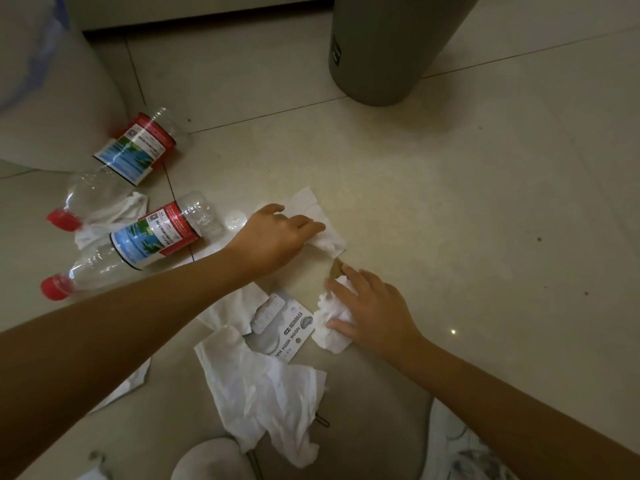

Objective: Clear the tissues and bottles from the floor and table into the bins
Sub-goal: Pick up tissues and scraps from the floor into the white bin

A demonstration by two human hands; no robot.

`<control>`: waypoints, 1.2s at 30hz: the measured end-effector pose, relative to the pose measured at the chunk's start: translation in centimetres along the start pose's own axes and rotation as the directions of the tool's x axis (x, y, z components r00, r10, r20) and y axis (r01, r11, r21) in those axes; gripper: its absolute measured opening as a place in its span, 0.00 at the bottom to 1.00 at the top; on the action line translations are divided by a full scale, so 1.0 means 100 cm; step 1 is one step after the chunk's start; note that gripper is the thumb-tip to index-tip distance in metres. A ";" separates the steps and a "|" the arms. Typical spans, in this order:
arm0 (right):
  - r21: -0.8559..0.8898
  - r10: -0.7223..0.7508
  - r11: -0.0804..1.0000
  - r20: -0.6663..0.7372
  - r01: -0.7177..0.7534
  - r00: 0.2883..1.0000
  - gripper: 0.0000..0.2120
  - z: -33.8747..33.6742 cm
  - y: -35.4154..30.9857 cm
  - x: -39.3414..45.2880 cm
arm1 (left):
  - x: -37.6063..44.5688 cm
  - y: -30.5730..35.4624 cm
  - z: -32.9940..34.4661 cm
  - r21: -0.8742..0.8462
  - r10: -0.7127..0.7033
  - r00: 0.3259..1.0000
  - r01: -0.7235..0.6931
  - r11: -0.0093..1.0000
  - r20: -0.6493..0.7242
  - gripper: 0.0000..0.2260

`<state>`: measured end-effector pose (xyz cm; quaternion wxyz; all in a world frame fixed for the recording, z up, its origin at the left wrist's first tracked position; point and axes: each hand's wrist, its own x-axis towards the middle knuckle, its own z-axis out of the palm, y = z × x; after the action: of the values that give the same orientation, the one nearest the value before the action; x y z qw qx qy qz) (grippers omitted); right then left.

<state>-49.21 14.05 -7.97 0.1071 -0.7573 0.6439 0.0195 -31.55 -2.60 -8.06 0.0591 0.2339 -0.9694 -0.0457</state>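
On the tiled floor my left hand (pixel 277 237) presses down on a flat white tissue (pixel 325 230), its fingers curled onto it. My right hand (pixel 374 313) closes around a crumpled white tissue (pixel 332 323), with a small brown scrap (pixel 336 270) just past its fingertips. A large rumpled tissue (pixel 266 393) lies close to me, and another tissue (pixel 232 306) shows under my left forearm. Two clear bottles with red caps lie on their sides at the left, one farther (pixel 135 150) and one nearer (pixel 145 240). A tissue (pixel 110 216) sits between them.
A grey bin (pixel 381 50) stands at the top centre. A white bin (pixel 45 98) with a blue liner stands at the top left, next to the bottles. A printed hook package (pixel 284 327) lies between the tissues. A clear cap (pixel 235 218) rests near my left hand.
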 end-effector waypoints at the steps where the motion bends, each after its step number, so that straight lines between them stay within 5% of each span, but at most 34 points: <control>1: 0.003 -0.018 1.000 -0.054 0.018 0.998 0.27 0.001 0.000 0.001 | -0.003 -0.001 0.000 0.033 0.046 0.999 -0.046 0.998 0.020 0.21; 7: -0.051 -0.053 0.998 -0.186 0.045 0.981 0.11 -0.002 -0.004 0.016 | -0.015 -0.003 -0.007 0.182 0.096 0.962 -0.145 0.973 0.254 0.38; 10: -0.065 -0.082 0.996 -0.267 0.067 0.960 0.12 -0.011 -0.002 0.027 | -0.011 -0.003 -0.017 0.187 0.038 0.914 -0.123 0.975 0.405 0.32; 19: -0.010 -0.106 0.994 -0.446 0.113 0.889 0.20 -0.095 -0.005 0.087 | -0.028 -0.042 -0.085 0.193 -0.018 0.997 0.032 0.981 -0.070 0.31; 36: -0.106 -0.343 0.924 -0.657 0.368 0.671 0.19 -0.249 -0.143 0.234 | -0.115 -0.142 -0.263 0.373 -0.266 0.785 0.525 0.765 -0.559 0.15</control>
<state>-33.91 -11.26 14.35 -0.1137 -0.8224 0.4798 -0.2839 -11.48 -11.56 15.23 0.2190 0.4506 -0.8257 0.2593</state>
